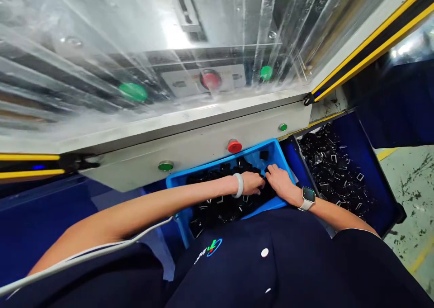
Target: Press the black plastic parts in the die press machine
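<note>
At six o'clock, left hand point(252, 183) and right hand point(280, 184) in a blue crate point(217, 162), fingers bunched among black parts point(230, 206), grip hidden.

Place: factory floor, most likely a production line
Machine: industrial machine point(190, 163) behind a clear plastic curtain point(84, 73)
Controls: red push button point(234, 146), green push button point(165, 166)
Stock: blue plastic crate point(274, 156) of small black parts point(227, 208)

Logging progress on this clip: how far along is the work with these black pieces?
Seemingly done: a heap of black square frames lies in the dark blue bin. In hand: the left hand and right hand reach among black pieces in the light blue tray. Left: the thick layer of pieces across that tray.
</note>
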{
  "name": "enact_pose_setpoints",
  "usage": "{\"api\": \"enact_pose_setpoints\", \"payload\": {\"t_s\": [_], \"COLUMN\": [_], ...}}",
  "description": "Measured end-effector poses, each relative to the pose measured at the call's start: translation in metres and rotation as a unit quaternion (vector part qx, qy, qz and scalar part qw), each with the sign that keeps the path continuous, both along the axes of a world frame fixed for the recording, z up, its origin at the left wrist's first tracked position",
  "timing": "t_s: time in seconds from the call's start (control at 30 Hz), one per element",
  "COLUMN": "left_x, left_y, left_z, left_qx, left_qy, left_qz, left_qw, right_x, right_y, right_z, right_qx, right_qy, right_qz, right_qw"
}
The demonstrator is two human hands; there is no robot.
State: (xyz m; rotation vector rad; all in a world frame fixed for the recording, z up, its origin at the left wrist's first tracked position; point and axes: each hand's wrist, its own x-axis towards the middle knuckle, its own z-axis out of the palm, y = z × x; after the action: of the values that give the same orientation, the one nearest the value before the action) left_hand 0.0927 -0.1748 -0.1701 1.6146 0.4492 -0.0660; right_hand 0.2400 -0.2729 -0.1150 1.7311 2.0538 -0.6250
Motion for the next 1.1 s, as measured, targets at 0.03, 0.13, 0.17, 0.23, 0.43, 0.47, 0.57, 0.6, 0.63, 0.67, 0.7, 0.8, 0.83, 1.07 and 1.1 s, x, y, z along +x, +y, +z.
{"api": "enact_pose_setpoints", "payload": {"t_s": [0.03,0.13,0.17,0.23,0.43,0.47,0.57,0.6,0.63,0.67,0.7,0.8,0.83,1.07,1.1], "left_x": [-0.003,-0.016,-0.019,-0.023,-0.025,-0.026,-0.034,-0.038,-0.042,-0.046,-0.05,-0.058,-0.06,-0.059,-0.059], "left_y": [-0.005,-0.014,-0.015,-0.016,-0.005,-0.001,0.014,0.019,0.023,0.026,0.029,0.03,0.03,0.028,0.029], "left_z": [-0.004,-0.011,-0.011,-0.011,0.0,0.004,0.023,0.031,0.04,0.049,0.057,0.079,0.084,0.101,0.101], "left_qx": [0.01,0.039,0.044,0.052,0.052,0.046,-0.063,-0.121,-0.176,-0.22,-0.251,-0.319,-0.339,-0.382,-0.382], "left_qy": [0.01,0.041,0.048,0.058,0.048,0.045,0.016,-0.001,-0.015,-0.024,-0.026,-0.036,-0.047,-0.065,-0.064], "left_qz": [-0.025,-0.09,-0.101,-0.113,-0.091,-0.077,0.035,0.086,0.133,0.17,0.196,0.272,0.296,0.39,0.393], "left_qw": [1.0,0.994,0.993,0.991,0.993,0.995,0.997,0.989,0.975,0.96,0.948,0.907,0.892,0.836,0.834], "right_x": [0.001,0.007,0.01,0.015,0.028,0.03,0.034,0.035,0.036,0.036,0.036,0.031,0.028,0.009,0.01], "right_y": [0.0,0.002,0.004,0.01,0.029,0.03,0.033,0.034,0.034,0.035,0.035,0.036,0.036,0.04,0.041], "right_z": [0.003,0.012,0.014,0.018,0.031,0.033,0.037,0.036,0.036,0.035,0.035,0.04,0.044,0.081,0.082], "right_qx": [0.007,0.038,0.056,0.093,0.088,0.092,0.139,0.149,0.147,0.137,0.125,0.12,0.128,0.309,0.347], "right_qy": [0.004,0.029,0.056,0.135,0.4,0.419,0.429,0.436,0.45,0.468,0.486,0.519,0.524,0.427,0.397], "right_qz": [-0.009,-0.04,-0.064,-0.141,-0.313,-0.321,-0.337,-0.354,-0.377,-0.404,-0.429,-0.461,-0.456,-0.248,-0.191], "right_qw": [1.0,0.998,0.995,0.976,0.857,0.845,0.826,0.814,0.796,0.774,0.751,0.71,0.707,0.813,0.828]}}
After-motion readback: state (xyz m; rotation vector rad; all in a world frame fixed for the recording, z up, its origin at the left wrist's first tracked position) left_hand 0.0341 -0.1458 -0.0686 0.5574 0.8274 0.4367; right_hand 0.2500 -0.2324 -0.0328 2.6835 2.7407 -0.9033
